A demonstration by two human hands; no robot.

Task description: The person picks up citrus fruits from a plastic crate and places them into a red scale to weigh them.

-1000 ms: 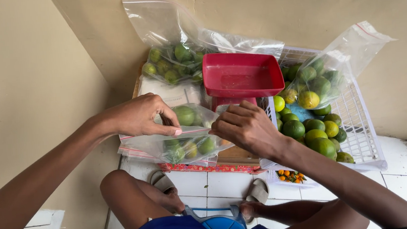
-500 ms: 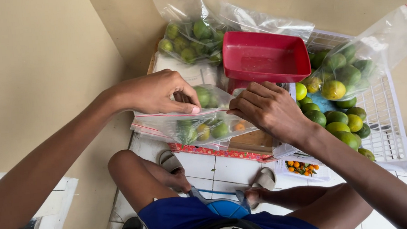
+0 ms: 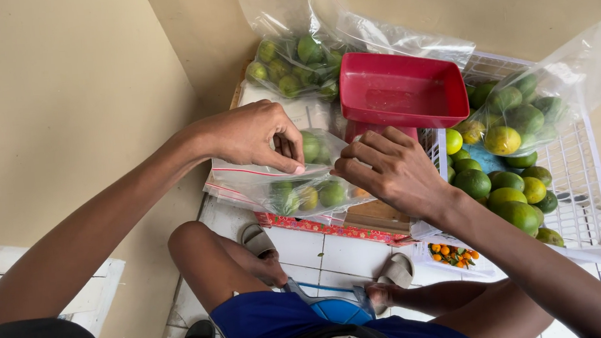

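Observation:
A clear zip bag (image 3: 280, 182) holding several green limes lies between my two hands. My left hand (image 3: 250, 133) pinches the bag's top edge from the left. My right hand (image 3: 387, 168) grips the same edge from the right, fingers curled over the seal. Just beyond my hands stands a red scale pan (image 3: 399, 91), which holds nothing.
A white wire basket (image 3: 585, 187) on the right holds loose green and yellow limes and another clear bag of limes (image 3: 527, 106). A third bag of limes (image 3: 291, 65) leans in the wall corner. Small orange fruits (image 3: 453, 253) lie in a tray. My bare knees, blue shorts and sandals are below.
The view has tilted down and left a little. Both hands stay on the bag's top edge and have drawn closer along it.

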